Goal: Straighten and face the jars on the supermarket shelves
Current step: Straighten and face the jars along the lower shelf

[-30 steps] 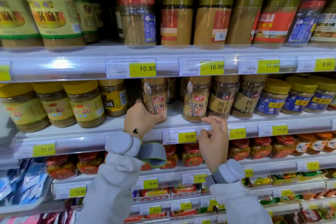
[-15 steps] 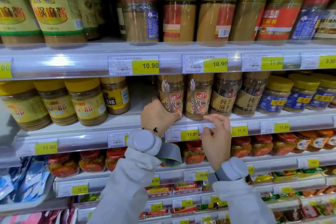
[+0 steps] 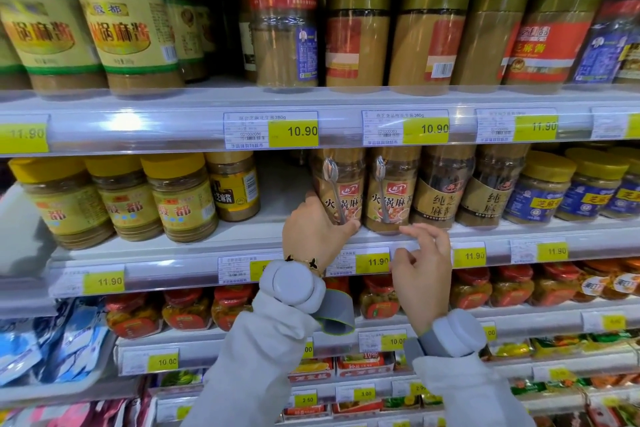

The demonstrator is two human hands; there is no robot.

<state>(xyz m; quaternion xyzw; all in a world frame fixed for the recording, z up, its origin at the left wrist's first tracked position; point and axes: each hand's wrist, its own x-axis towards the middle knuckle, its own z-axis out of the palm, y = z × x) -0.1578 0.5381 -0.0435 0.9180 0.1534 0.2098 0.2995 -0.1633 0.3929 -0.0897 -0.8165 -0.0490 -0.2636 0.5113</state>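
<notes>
- Two hands work the middle shelf: the left hand grips the spoon-label jar; the right hand hovers just below the twin jar, fingers loosely bent, holding nothing.
- Facing seems underway; next, likely nudging it flush beside its twin.
- Upright, label forward.

head view, close, facing shelves straight on.

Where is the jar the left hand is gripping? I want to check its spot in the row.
In the head view, the jar with a spoon stands on the middle shelf, centre, held by the left hand, directly left of its twin jar.
</notes>
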